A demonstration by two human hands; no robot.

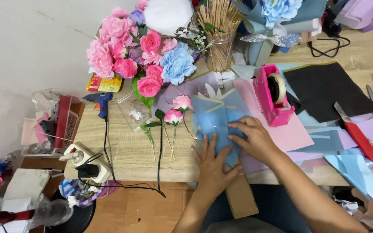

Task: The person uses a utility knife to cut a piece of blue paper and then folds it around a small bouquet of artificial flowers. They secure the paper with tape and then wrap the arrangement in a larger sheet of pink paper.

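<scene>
Both my hands press flat on a folded light-blue wrapping sheet (214,118) at the front edge of a wooden table (126,149). My left hand (211,166) lies on the sheet's lower left part, fingers spread. My right hand (253,137) rests on its right side, fingertips on a fold. Two small pink artificial roses (175,113) on thin stems lie just left of the sheet. A brown cardboard piece (240,195) sticks out under the table edge below my hands.
A pink and blue artificial flower bouquet (141,56) stands at the back, beside a glass jar of wooden skewers (219,39). A pink tape dispenser (275,95), black paper (327,88), pink and blue sheets, a red cutter (361,138) lie right. A blue glue gun (100,102) and power strip (87,166) sit left.
</scene>
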